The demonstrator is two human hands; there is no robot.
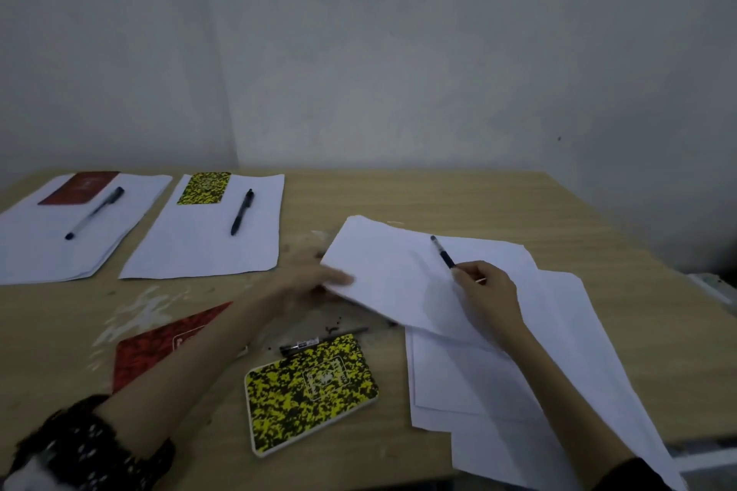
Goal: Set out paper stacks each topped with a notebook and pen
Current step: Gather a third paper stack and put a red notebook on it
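Note:
Two paper stacks lie at the back left: one [48, 247] carries a red notebook [79, 187] and a pen [95, 213], the other [199, 247] a yellow-black notebook [204, 188] and a pen [242, 211]. My left hand [315, 277] grips the left edge of a few white sheets [383, 271], lifted off the loose paper pile [558, 351] on the right. My right hand [484, 291] rests on those sheets and holds a dark pen [442, 252]. Near me lie a yellow-black notebook [311, 387], a red notebook [159, 347] partly under my left forearm, and another pen [319, 341].
The wooden table [438, 195] stands against a pale wall. Its right edge runs diagonally past the paper pile, and the front edge is near the bottom right. White smears and small dark red spots [331, 329] mark the tabletop's middle.

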